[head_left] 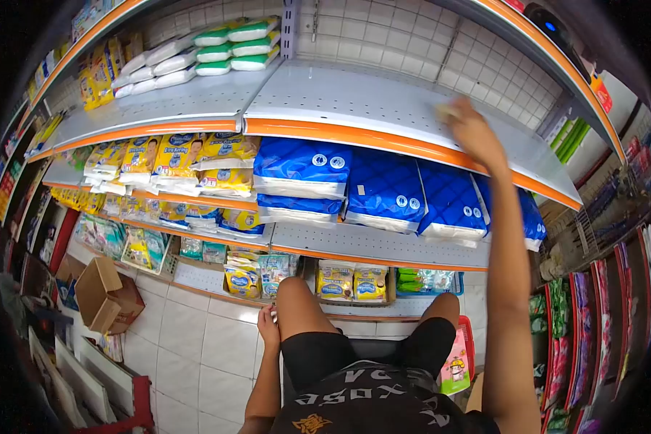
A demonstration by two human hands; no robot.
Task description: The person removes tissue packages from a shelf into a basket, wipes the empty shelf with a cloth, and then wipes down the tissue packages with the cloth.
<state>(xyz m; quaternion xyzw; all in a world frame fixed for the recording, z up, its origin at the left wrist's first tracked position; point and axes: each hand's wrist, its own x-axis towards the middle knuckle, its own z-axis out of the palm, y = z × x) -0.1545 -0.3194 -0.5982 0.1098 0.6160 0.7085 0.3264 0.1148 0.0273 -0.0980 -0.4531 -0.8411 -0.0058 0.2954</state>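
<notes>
My right hand (472, 135) is raised over the grey upper shelf (340, 94), near its orange front edge. Its fingers are curled round something small and yellowish (447, 112), blurred by motion, which I cannot make out. Below that edge lie large blue packs (385, 189) with white bottoms. My left hand (268, 325) hangs low beside my left knee, its fingers bent; whether it holds anything is hidden.
Green and white packs (231, 47) are stacked on the upper left shelf, above yellow packs (177, 155). An open cardboard box (108, 296) stands on the tiled floor at left. Racks of colourful packets (579, 318) stand at right, near a red basket (468, 347).
</notes>
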